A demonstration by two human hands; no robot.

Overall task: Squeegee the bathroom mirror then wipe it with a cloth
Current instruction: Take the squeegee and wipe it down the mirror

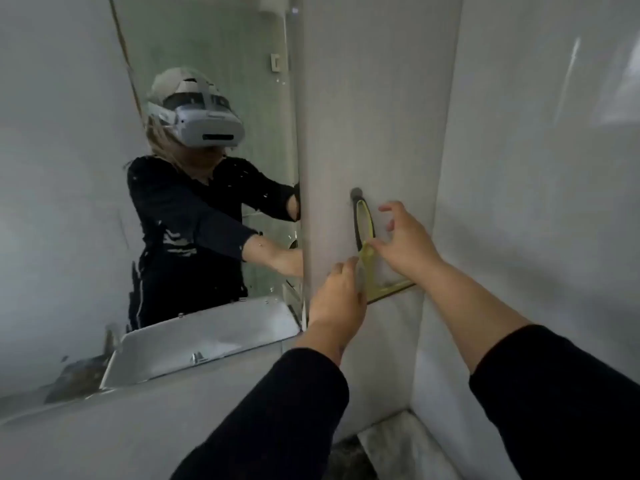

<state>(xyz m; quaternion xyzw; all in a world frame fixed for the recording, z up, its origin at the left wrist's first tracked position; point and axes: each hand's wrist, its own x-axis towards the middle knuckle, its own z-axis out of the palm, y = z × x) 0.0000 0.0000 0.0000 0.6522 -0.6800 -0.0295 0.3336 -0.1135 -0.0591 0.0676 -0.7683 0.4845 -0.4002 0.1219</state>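
Note:
A yellow-green squeegee [366, 252] hangs by its loop handle from a dark hook [356, 194] on the pale wall panel right of the mirror [221, 74]. Its blade runs out low to the right. My left hand [337, 296] grips the squeegee where the handle meets the blade. My right hand [407, 239] is beside the handle with its fingers spread, and only the thumb tip touches the neck. The mirror carries white specks and drops and reflects a person in dark sleeves. No cloth is in view.
A white basin edge [207, 344] lies below the mirror at the lower left. A glossy white wall [536, 168] closes in on the right. A marbled ledge [398, 441] sits low in the corner between them.

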